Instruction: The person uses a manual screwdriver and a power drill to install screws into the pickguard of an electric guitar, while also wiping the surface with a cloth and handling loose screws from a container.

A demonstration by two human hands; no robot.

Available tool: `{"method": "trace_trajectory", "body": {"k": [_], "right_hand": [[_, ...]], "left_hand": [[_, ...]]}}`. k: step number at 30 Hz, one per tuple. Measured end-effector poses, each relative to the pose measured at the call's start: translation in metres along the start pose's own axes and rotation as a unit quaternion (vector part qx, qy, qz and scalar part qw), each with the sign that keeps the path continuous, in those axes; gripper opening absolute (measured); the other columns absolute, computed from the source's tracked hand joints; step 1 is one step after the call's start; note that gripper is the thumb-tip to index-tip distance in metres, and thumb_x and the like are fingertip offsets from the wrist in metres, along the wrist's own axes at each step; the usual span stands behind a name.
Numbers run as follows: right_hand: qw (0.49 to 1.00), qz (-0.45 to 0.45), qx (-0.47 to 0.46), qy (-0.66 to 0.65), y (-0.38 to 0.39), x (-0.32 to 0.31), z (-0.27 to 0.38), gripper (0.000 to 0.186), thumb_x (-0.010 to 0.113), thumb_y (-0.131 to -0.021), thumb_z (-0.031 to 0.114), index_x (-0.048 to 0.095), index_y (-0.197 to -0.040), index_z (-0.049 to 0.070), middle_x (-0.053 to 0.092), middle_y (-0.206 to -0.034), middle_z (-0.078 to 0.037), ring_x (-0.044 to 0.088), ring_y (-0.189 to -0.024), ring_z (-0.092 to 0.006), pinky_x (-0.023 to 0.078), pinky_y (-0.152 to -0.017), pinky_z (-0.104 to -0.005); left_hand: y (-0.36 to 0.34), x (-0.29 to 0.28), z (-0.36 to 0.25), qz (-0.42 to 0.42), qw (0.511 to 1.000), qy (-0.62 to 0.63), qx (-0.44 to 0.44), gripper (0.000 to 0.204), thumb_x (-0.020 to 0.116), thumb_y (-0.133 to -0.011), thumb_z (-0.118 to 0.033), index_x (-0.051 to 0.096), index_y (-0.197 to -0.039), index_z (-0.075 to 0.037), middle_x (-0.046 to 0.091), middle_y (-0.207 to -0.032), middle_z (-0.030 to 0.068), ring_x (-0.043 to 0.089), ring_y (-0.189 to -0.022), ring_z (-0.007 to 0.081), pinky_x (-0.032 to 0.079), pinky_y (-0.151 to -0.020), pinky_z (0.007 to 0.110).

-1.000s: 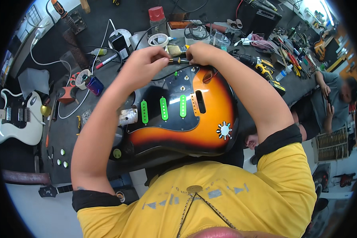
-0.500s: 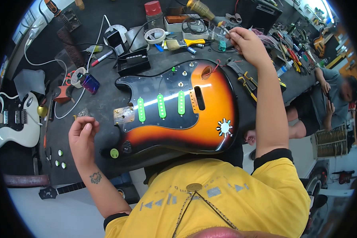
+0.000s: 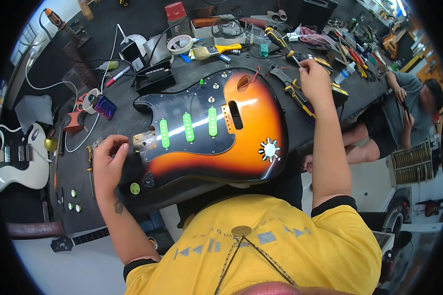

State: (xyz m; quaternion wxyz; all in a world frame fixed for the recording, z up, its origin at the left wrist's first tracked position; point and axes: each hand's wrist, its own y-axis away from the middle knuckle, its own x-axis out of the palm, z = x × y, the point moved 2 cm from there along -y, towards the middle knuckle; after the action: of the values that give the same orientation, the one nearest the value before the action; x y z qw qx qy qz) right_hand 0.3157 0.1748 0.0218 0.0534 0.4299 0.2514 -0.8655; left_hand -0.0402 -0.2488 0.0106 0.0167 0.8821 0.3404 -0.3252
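A sunburst guitar body (image 3: 255,147) lies on the bench with a dark pickguard (image 3: 177,150), three green pickup covers (image 3: 188,127) and a bare neck pocket (image 3: 143,141). My right hand (image 3: 314,81) grips the metal shaft of a yellow-and-black screwdriver (image 3: 279,42), handle pointing away from me, above pliers (image 3: 300,98) right of the body. My left hand (image 3: 110,162) is just left of the neck pocket, fingers loosely curved and open, holding nothing visible. A black open box (image 3: 155,78) sits behind the body.
A white guitar (image 3: 20,167) is at the left. Tape (image 3: 179,43), a brush (image 3: 214,50), a cable (image 3: 75,88), small green-white caps (image 3: 72,206) and scattered tools (image 3: 357,56) crowd the dark bench (image 3: 83,182). A seated person (image 3: 411,108) in grey is at right.
My hands have parted from the guitar's back edge. My left hand came down to the left; my right moved right with the screwdriver, rising and then lowering toward me.
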Motion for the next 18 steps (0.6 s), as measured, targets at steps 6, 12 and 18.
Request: {"method": "trace_trajectory", "body": {"k": [6,12,18], "right_hand": [[0.999,-0.002,-0.004,0.033,0.010,0.032,-0.005,0.023,0.061,-0.097,0.013,0.074,-0.113,0.002,0.075,-0.105,-0.022,0.073,-0.099,-0.0361,0.055,-0.091,-0.0443],[0.992,-0.044,-0.032,0.116,0.020,0.042,0.005,0.021,0.060,-0.096,0.010,0.073,-0.112,0.006,0.071,-0.106,-0.019,0.068,-0.103,-0.0386,0.054,-0.091,-0.0486],[0.988,-0.073,-0.075,0.111,0.024,0.049,0.009,0.023,0.064,-0.092,0.006,0.072,-0.114,0.006,0.070,-0.107,-0.017,0.066,-0.105,-0.0381,0.053,-0.093,-0.0482]], "left_hand": [[-0.011,0.018,0.016,-0.011,0.999,0.028,0.023,0.011,0.067,-0.096,-0.005,0.070,-0.102,0.004,0.072,-0.091,0.0063,0.066,-0.085,0.0130,0.052,-0.080,0.028],[-0.005,0.021,0.020,-0.021,0.999,0.035,0.021,0.010,0.068,-0.094,-0.004,0.070,-0.100,0.004,0.072,-0.089,0.0082,0.067,-0.084,0.0150,0.052,-0.079,0.029],[-0.008,0.023,0.009,-0.023,0.999,-0.018,0.026,0.010,0.068,-0.093,-0.002,0.070,-0.100,0.004,0.070,-0.089,0.0092,0.068,-0.084,0.0169,0.052,-0.079,0.031]]}}
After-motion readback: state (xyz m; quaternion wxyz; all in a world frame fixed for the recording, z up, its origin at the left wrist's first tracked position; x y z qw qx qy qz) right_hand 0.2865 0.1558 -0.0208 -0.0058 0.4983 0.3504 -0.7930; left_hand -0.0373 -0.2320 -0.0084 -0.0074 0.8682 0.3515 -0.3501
